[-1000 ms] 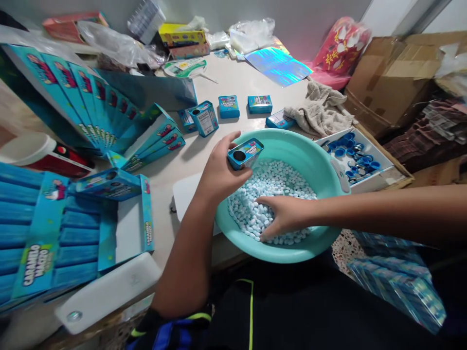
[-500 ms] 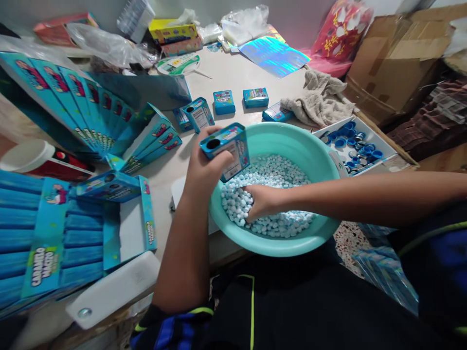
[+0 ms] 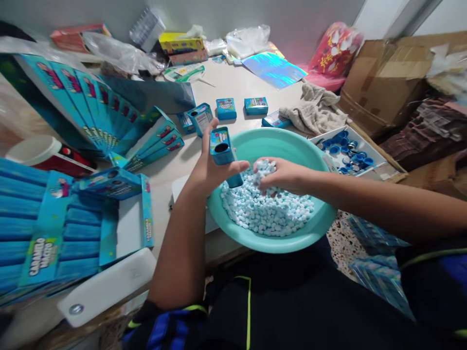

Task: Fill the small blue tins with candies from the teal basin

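Note:
My left hand (image 3: 213,172) grips a small blue candy tin (image 3: 225,156), tilted, with a round dark hole in its top end. It is held over the left rim of a turquoise plastic basin (image 3: 277,138). Inside the basin lies a heap of small pale blue-white candies (image 3: 270,216). My right hand (image 3: 282,175) is just above that heap, its fingers curled around a handful of candies (image 3: 265,171). The handful is close to the tin but apart from it.
Several blue tins (image 3: 226,108) stand behind the basin, near a grey cloth (image 3: 314,112). To the right, a white tray (image 3: 379,163) holds blue caps (image 3: 343,150). Cartons of blue packs (image 3: 45,228) fill the left side, beside a white lidded tub (image 3: 32,150).
My right hand has come up out of the candy heap with a handful. My left hand has turned the tin so its holed end faces more toward me.

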A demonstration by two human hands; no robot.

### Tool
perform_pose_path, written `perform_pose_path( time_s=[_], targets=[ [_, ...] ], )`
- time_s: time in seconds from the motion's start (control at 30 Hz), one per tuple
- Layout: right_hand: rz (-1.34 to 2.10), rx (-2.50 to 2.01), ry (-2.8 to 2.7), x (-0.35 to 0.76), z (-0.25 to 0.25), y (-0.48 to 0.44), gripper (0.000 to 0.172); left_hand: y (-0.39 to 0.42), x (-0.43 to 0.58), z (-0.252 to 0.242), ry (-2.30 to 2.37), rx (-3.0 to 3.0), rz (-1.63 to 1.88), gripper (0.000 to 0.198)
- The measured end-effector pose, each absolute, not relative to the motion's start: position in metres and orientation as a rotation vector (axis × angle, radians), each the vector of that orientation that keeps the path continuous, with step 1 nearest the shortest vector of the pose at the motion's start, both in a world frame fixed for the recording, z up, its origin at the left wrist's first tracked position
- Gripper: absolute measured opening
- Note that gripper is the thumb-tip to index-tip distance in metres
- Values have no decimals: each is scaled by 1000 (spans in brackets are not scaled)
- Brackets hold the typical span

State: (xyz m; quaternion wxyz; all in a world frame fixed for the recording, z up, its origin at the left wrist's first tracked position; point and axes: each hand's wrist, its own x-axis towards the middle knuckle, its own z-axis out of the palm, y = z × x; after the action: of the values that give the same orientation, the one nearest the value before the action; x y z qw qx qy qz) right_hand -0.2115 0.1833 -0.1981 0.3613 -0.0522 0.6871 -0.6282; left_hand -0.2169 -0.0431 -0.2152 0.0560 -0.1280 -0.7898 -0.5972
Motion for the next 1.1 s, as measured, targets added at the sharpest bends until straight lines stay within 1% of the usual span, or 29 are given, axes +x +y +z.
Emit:
perform_pose_path(
  time_s=[0.07, 0.13, 0.3, 0.4, 0.5, 0.6, 0.67, 0.77, 0.9, 1.0, 1.1],
  targets=[
    [-1784, -45, 1758, -221, -195, 189, 48, -41, -214, -211, -2458, -395, -1810, 112],
    [-1934, 11, 1736, -230, -193, 191, 48, -37, -209, -206, -2493, -395, -1805, 108],
    [-2252, -10, 1715, -244, -181, 182, 48, -26, -199, -191, -2550, -232, -1760, 87],
    [-2382, -67, 1688, -247, -177, 169, 46, -24, -197, -187, -2636, -351, -1746, 71],
    [-2421, -143, 1696, -247, -175, 155, 46, -24, -198, -188, -2718, -434, -1655, 61],
    [-2438, -189, 1659, -245, -175, 144, 46, -26, -199, -193, -2788, -513, -1548, 58],
    [-2492, -171, 1547, -242, -174, 141, 45, -26, -199, -195, -2789, -523, -1532, 59],
    [-2579, -112, 1399, -238, -174, 142, 46, -27, -197, -195, -2794, -495, -1517, 53],
    [-2543, -39, 1501, -238, -175, 148, 46, -25, -194, -189, -2806, -468, -1476, 46],
    [-2448, -50, 1645, -238, -174, 151, 45, -25, -193, -186, -2825, -404, -1479, 47],
    [-2401, -109, 1699, -235, -170, 152, 45, -25, -191, -185, -2789, -337, -1573, 53]
  ],
)
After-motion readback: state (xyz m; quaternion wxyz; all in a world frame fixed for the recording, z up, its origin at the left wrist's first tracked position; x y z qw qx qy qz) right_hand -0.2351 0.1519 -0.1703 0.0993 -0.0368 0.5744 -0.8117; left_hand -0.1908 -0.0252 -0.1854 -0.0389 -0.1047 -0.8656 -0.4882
